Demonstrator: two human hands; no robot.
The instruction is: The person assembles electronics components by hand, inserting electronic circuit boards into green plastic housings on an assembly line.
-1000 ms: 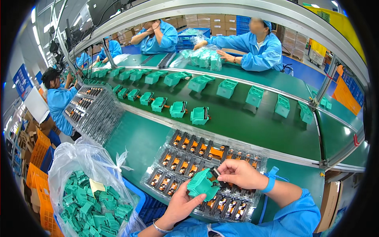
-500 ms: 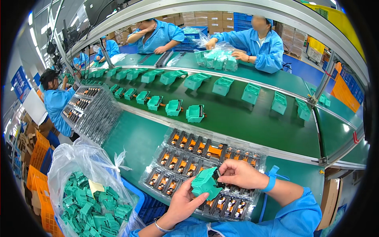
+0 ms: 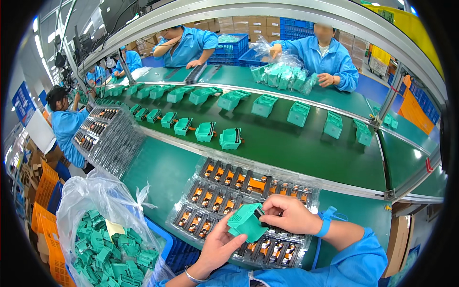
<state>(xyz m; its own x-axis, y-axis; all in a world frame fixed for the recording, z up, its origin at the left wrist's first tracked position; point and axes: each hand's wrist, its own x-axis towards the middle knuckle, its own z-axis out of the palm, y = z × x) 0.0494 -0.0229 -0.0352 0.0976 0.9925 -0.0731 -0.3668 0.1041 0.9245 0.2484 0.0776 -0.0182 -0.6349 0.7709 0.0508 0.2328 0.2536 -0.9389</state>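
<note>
My left hand (image 3: pixel 219 245) cradles a green plastic housing (image 3: pixel 246 222) above a clear blister tray, thumb along its lower edge and fingers behind it. With pinched fingers, my right hand (image 3: pixel 290 215) grips a small black part (image 3: pixel 259 213) at the housing's right side. How far that part sits inside is hidden by my fingers. Beneath both hands, the clear tray (image 3: pixel 185 197) holds rows of black-and-orange components (image 3: pixel 278 249) with metallic bits. A blue strap (image 3: pixel 327 221) circles my right wrist.
Beyond the tray runs a green conveyor (image 3: pixel 272 148) carrying two rows of green housings (image 3: pixel 230 138). A bag of green parts (image 3: pixel 114 251) lies in a blue crate at left, near stacked trays (image 3: pixel 112 138). Across the belt, a co-worker (image 3: pixel 322 57) handles bagged green parts.
The black part shows less beside the housing, and my right fingers are closer to it. Conveyor housings have shifted slightly left. The co-worker's bag and hands have moved right.
</note>
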